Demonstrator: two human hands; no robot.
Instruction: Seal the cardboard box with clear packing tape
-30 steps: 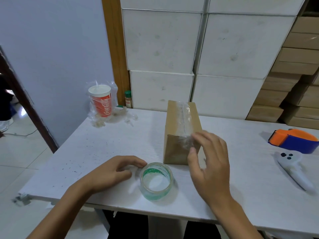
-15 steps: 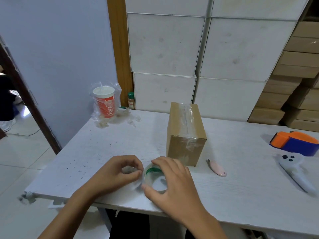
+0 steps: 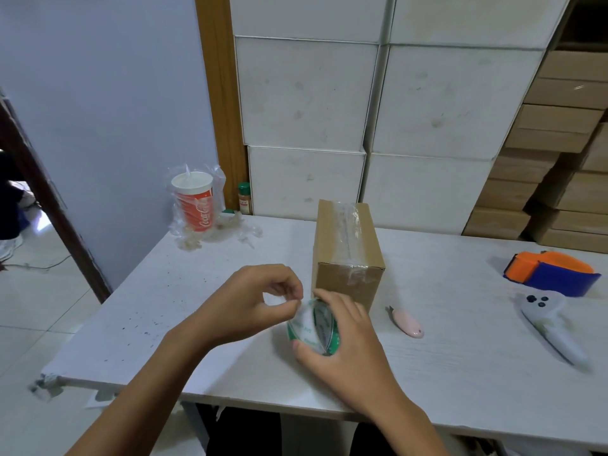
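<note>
Head view shows us holding the tape roll (image 3: pixel 314 327) tipped on edge just above the white table (image 3: pixel 460 373), our right hand (image 3: pixel 342 350) wrapped around its rim to steady it while the left hand (image 3: pixel 253 301) pinches thumb and forefinger at the roll's upper edge, we judge to pick loose the free end for another strip. The cardboard box (image 3: pixel 347 258) stands at twelve o'clock from the roll, just beyond our fingers, clear tape already running along its top seam and down the near face. A pink box cutter (image 3: pixel 406 322) lies at three o'clock, within easy reach for cutting. At ten o'clock a red cup (image 3: pixel 194 202) reads "Coca-Cola"; green print on the roll's core is unreadable.
</note>
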